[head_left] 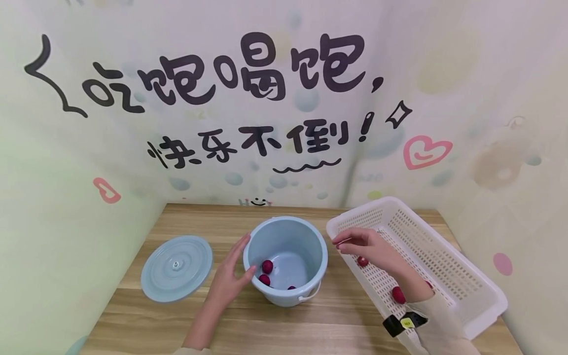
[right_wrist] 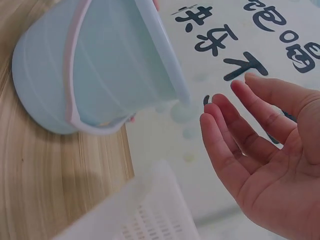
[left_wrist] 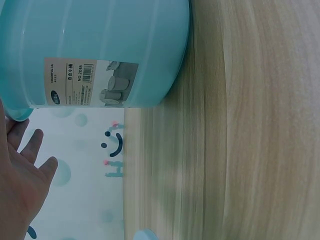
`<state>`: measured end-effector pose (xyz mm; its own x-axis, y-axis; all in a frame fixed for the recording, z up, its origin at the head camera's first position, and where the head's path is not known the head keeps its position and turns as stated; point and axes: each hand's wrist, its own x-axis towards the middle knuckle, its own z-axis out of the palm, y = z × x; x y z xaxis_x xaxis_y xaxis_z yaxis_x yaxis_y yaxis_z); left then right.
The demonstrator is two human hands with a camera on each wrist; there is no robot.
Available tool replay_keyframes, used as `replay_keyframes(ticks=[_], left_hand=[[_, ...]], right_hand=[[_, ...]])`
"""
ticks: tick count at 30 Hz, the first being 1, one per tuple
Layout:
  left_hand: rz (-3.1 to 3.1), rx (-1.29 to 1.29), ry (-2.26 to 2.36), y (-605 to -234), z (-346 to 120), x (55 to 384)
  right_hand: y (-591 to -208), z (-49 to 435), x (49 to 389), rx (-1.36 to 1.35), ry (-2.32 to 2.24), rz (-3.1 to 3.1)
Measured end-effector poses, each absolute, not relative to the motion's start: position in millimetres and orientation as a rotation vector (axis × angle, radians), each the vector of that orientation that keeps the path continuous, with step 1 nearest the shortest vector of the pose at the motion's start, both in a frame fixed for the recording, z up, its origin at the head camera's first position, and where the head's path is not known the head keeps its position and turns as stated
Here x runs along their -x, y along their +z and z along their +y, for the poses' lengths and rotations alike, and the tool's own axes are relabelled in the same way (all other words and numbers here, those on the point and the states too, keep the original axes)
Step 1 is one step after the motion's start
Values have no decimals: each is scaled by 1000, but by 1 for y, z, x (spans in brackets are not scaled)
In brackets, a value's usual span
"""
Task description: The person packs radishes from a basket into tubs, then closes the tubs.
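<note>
A light blue bucket point(head_left: 284, 298) with a pale handle point(right_wrist: 70, 75) stands upright on the table; several small dark red balls point(head_left: 267, 266), their exact kind unclear, lie inside. My left hand point(head_left: 228, 276) touches the bucket's left rim, its fingers extended along the outside and its thumb at the rim. In the left wrist view the left hand point(left_wrist: 22, 170) shows spread fingers. My right hand point(head_left: 370, 249) hovers over the near-left edge of a white slotted basket point(head_left: 479, 310). Seen from the right wrist, the right hand point(right_wrist: 270, 150) has loosely bent fingers with nothing visible between them.
More red balls point(head_left: 398, 295) lie in the basket, partly covered by the right forearm. To the left of the bucket, its round blue lid point(head_left: 177, 281) lies flat on the wooden table point(head_left: 284, 335). A printed cloth wall point(head_left: 266, 177) rises behind.
</note>
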<state>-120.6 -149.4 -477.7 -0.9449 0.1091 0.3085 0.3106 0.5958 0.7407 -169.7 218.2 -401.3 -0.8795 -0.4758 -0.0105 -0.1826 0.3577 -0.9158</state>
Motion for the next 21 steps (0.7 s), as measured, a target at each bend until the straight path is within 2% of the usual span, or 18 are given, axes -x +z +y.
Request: replay_keyframes(ticks=[21], left_hand=[[-2576, 359, -1275, -479, -149, 121]], right_hand=[[-420, 292, 135, 483, -1591, 2411]])
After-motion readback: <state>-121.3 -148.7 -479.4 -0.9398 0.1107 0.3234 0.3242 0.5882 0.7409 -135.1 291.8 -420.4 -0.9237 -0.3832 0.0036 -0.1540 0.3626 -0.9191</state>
